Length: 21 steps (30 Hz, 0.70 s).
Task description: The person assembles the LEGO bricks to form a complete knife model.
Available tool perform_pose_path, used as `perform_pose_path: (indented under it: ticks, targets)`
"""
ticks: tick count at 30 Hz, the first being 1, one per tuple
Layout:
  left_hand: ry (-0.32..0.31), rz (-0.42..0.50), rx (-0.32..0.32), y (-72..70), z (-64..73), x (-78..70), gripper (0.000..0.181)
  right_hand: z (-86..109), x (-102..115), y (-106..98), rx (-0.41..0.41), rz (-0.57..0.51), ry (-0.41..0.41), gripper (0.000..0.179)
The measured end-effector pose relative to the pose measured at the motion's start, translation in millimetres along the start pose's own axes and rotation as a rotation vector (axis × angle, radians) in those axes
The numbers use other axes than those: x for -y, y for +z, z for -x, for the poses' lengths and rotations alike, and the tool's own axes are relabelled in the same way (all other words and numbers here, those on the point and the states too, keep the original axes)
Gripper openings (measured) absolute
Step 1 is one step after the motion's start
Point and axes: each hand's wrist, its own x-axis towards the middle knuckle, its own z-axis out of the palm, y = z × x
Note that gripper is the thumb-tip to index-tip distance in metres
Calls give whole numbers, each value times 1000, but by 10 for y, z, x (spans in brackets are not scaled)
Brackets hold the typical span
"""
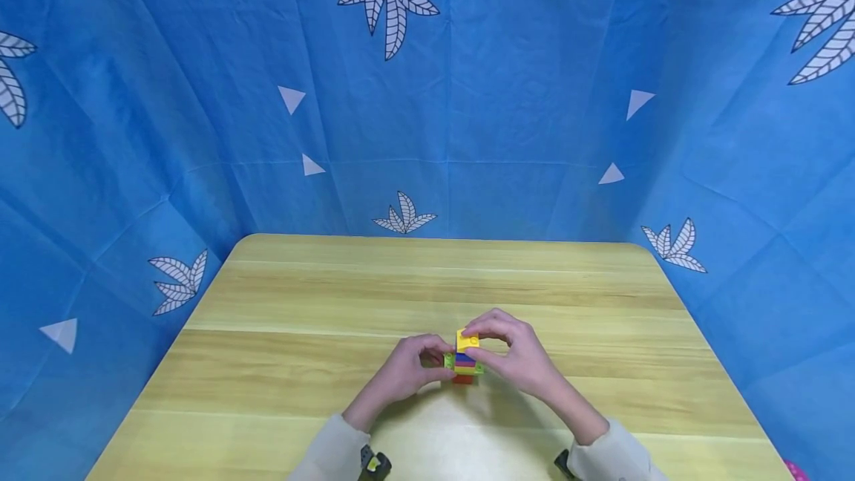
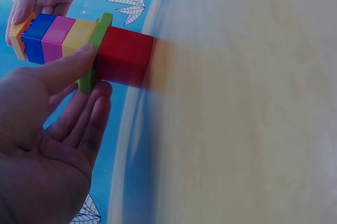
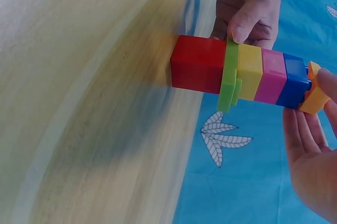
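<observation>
A tower of toy building bricks stands upright on the table. Its red brick [image 3: 197,65] is lowest, with a wider green plate [image 3: 227,82] over it, followed by yellow [image 3: 249,71], pink [image 3: 273,77] and blue bricks [image 3: 293,83]. At the top, a thin yellow-orange brick [image 3: 314,95] sits tilted, with a gap showing at the blue studs. My left hand [image 1: 406,371] pinches the tower around the green plate, its thumb against the near side. My right hand [image 1: 519,356] holds the yellow-orange brick between thumb and fingers.
The wood-grain table [image 1: 300,295] has rounded far corners. A blue curtain [image 1: 508,80] with white leaf and triangle prints hangs behind it and along both sides.
</observation>
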Motion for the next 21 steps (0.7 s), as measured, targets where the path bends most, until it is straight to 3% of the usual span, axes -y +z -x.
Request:
perform_pose_path:
  ticks: [21]
  targets:
    - [-2,19,3,-3,8,-19,28,-13,33,-17,32,-65,102,18]
